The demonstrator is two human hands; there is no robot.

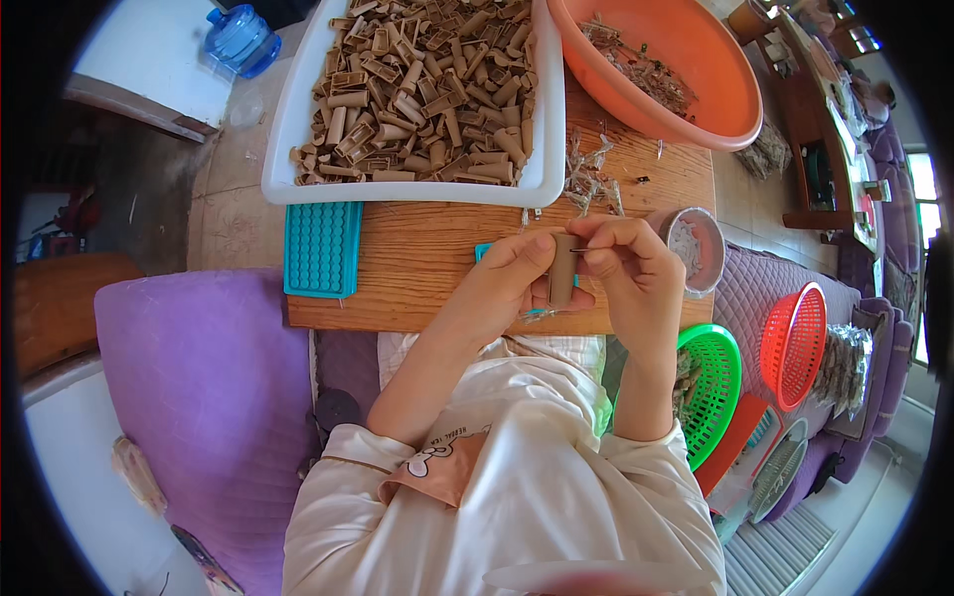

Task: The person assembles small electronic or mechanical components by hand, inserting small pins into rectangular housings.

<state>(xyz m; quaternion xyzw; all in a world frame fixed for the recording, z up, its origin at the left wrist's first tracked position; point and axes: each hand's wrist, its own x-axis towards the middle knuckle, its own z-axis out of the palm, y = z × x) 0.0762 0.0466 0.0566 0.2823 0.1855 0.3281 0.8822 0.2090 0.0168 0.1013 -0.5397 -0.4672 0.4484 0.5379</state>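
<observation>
Head view: L hand (517,268) is closed on a brown casing (562,273), thumb on the near L side, fingers wrapped behind & below. Casing is held approx. upright betw. the two hands, above the near edge of the wooden table (422,248). R hand (631,260) is brought up beside it; a thin metal piece (580,249) is pinched betw. thumb & index, close against upper part of casing. Whether it's seated in the casing can't be told.

Under L hand, a small teal item (483,252) is mostly hidden. Well to L of L hand, a teal ribbed tray (323,250) is laid on table. Ahead of L hand, a white tub (276,134) is filled w/ loose brown casings (412,94). Ahead of R hand, an orange basin (735,94) is seen w/ small metal parts (651,84) inside; more small parts (588,179) are scattered on table, nearer the hand. Just R of R hand, a round container (708,266) w/ white contents is placed; contact w/ hand unclear. Nearer the body, R of R forearm: green basket (714,397), partly filled. Farther R: red basket (795,348).
</observation>
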